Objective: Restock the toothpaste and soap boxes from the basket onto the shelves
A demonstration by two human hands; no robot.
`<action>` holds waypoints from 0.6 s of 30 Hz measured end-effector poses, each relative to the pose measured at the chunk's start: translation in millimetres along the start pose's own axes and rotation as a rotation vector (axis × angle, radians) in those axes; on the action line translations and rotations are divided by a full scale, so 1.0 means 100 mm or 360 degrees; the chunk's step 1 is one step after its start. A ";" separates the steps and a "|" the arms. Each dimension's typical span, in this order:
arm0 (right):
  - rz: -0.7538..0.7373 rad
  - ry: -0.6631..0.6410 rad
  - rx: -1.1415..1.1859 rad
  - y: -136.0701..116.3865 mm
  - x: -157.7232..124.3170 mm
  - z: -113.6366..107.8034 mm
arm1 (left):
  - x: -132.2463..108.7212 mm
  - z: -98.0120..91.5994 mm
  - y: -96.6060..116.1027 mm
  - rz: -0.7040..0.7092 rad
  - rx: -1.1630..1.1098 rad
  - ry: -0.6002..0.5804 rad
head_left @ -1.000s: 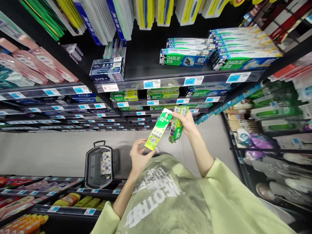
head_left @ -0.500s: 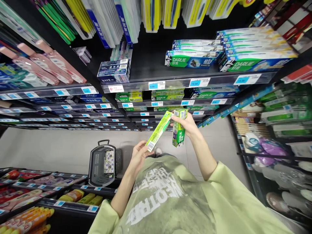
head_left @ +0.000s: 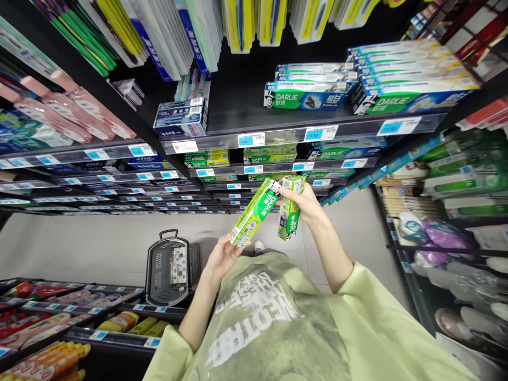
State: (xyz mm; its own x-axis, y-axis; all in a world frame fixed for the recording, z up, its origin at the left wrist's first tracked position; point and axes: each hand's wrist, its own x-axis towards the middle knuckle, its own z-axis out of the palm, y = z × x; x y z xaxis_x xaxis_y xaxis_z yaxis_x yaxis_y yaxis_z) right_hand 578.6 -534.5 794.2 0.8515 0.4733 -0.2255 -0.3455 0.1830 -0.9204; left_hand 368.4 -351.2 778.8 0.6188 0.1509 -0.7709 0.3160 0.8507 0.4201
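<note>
Two green Darlie toothpaste boxes are in my hands, in front of my chest. My left hand [head_left: 223,257] grips the lower end of the left toothpaste box [head_left: 254,216], which slants up to the right with its logo face showing. My right hand [head_left: 305,200] holds the other toothpaste box [head_left: 289,217], which hangs nearly upright below the fingers. The right thumb and fingertips also reach the upper end of the left box. Part of the right fingers is hidden behind the boxes.
Ahead stands a black shelf [head_left: 238,119] with Darlie boxes [head_left: 305,98] and hanging toothbrush packs [head_left: 273,21]. A black shopping basket [head_left: 155,270] with a patterned pack inside is on the floor at my left. More shelves [head_left: 405,275] flank the aisle at right and lower left.
The left toothpaste box has been turned about its length, so the logo face shows instead of the narrow printed side. Both hands stay nearly in place, and the view has shifted slightly.
</note>
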 end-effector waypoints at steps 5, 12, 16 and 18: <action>0.0012 -0.0014 0.0072 0.02 -0.04 0.01 | -0.02 0.04 -0.03 0.0128 0.0171 -0.0245; -0.0150 -0.0141 -0.0227 -0.05 -0.04 0.16 | -0.10 0.20 -0.04 0.0402 0.0985 -0.0631; -0.0181 -0.0402 -0.0394 -0.10 -0.03 0.31 | -0.07 0.29 -0.06 0.0523 0.1167 -0.0722; -0.0142 -0.0499 -0.0402 -0.11 -0.02 0.31 | -0.04 0.31 -0.08 0.0503 0.1105 -0.0685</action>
State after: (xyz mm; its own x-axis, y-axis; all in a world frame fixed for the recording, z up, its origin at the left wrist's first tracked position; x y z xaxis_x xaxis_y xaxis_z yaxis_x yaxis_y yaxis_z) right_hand 568.9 -511.0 814.2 0.6989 0.7119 -0.0689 -0.1347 0.0364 -0.9902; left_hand 385.3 -374.0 793.2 0.9249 0.0054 -0.3802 0.3634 0.2812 0.8882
